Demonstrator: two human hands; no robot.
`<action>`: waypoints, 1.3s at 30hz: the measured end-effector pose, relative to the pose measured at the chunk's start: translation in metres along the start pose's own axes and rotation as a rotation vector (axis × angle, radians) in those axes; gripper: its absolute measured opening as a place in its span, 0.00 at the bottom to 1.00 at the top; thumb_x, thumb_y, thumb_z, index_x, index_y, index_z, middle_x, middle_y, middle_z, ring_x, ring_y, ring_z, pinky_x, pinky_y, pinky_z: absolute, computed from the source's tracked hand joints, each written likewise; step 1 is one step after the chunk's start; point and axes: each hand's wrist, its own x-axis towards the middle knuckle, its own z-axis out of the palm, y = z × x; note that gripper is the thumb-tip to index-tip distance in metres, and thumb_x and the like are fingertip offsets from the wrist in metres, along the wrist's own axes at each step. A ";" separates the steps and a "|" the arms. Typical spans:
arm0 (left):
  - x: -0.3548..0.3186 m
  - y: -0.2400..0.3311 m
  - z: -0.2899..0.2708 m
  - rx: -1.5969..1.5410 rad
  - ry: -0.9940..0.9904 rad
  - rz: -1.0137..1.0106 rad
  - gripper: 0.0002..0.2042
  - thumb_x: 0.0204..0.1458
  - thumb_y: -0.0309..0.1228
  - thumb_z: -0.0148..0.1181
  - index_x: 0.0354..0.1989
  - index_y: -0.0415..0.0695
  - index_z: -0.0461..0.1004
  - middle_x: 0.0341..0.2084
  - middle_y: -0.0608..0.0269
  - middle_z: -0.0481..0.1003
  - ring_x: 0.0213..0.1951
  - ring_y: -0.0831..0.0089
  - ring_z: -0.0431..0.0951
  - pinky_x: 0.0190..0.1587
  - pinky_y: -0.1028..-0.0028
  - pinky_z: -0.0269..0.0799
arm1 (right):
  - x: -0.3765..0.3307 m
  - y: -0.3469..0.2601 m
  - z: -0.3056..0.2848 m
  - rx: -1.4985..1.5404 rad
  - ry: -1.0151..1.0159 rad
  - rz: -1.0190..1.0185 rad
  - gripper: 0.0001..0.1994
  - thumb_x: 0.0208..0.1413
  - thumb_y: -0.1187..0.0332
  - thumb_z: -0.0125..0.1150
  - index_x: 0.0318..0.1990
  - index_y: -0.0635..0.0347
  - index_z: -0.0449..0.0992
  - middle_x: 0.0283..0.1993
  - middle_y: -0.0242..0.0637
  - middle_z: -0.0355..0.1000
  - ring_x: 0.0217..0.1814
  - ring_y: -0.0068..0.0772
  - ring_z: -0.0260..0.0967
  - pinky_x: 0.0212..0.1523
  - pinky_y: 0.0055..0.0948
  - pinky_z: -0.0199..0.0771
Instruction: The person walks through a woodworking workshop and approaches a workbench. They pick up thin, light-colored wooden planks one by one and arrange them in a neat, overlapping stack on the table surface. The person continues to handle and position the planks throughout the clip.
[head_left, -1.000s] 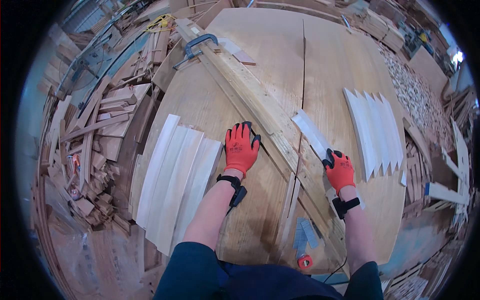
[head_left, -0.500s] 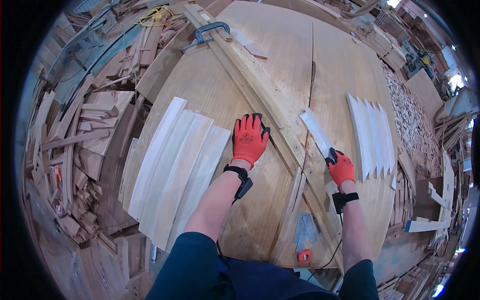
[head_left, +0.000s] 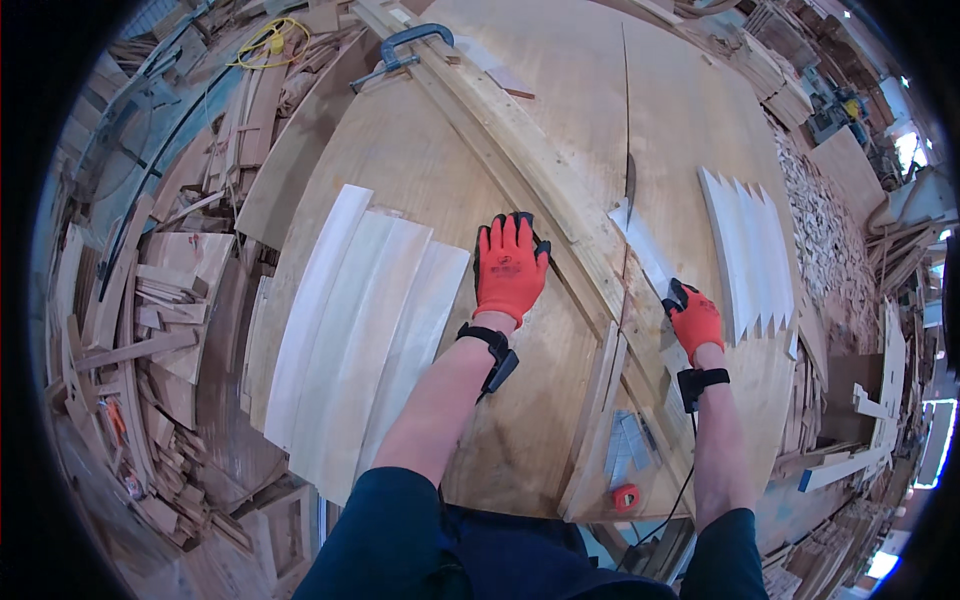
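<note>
My left hand (head_left: 510,265), in a red glove with black fingertips, lies flat with fingers stretched out on a large wooden board (head_left: 560,130), against a diagonal wooden rail (head_left: 530,165). My right hand (head_left: 694,318), gloved alike, is closed on the near end of a pale wood strip (head_left: 647,250) that lies along the rail's right side. Just beyond the strip's far tip, a dark curved blade (head_left: 630,178) shows in a narrow slit in the board. Left of my left hand rest several overlapping pale boards (head_left: 345,310); right of my right hand, several strips with pointed ends (head_left: 745,255).
A blue C-clamp (head_left: 415,40) grips the rail's far end. Near the front edge lie a red tape measure (head_left: 625,497) and a grey flat measuring tool (head_left: 627,445). Offcuts (head_left: 170,300) are heaped at left, and wood scraps (head_left: 830,230) pile up at right.
The strip's far tip is now closer to the blade, with my right hand still on the strip. The board, rail and clamp have shifted forward relative to the blade, and my left hand with them.
</note>
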 end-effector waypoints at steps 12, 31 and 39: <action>-0.015 0.008 -0.022 -0.001 0.019 0.021 0.28 0.59 0.42 0.56 0.63 0.36 0.64 0.60 0.45 0.68 0.65 0.48 0.63 0.70 0.50 0.51 | -0.025 0.003 -0.003 0.015 0.025 0.017 0.27 0.53 0.57 0.67 0.62 0.51 0.74 0.60 0.45 0.73 0.61 0.48 0.71 0.62 0.42 0.71; -0.113 0.042 -0.075 -0.019 -0.124 -0.029 0.31 0.56 0.38 0.56 0.66 0.33 0.61 0.64 0.41 0.65 0.69 0.46 0.58 0.73 0.51 0.44 | -0.146 0.012 -0.033 -0.090 -0.052 0.001 0.22 0.57 0.55 0.63 0.59 0.44 0.75 0.51 0.44 0.75 0.53 0.49 0.75 0.48 0.47 0.78; -0.190 0.033 -0.106 0.060 -0.012 0.033 0.30 0.56 0.39 0.55 0.65 0.34 0.63 0.61 0.42 0.67 0.66 0.46 0.62 0.71 0.52 0.49 | -0.226 0.019 -0.001 -0.049 0.042 -0.107 0.22 0.59 0.53 0.60 0.58 0.50 0.71 0.49 0.43 0.74 0.54 0.46 0.72 0.47 0.48 0.74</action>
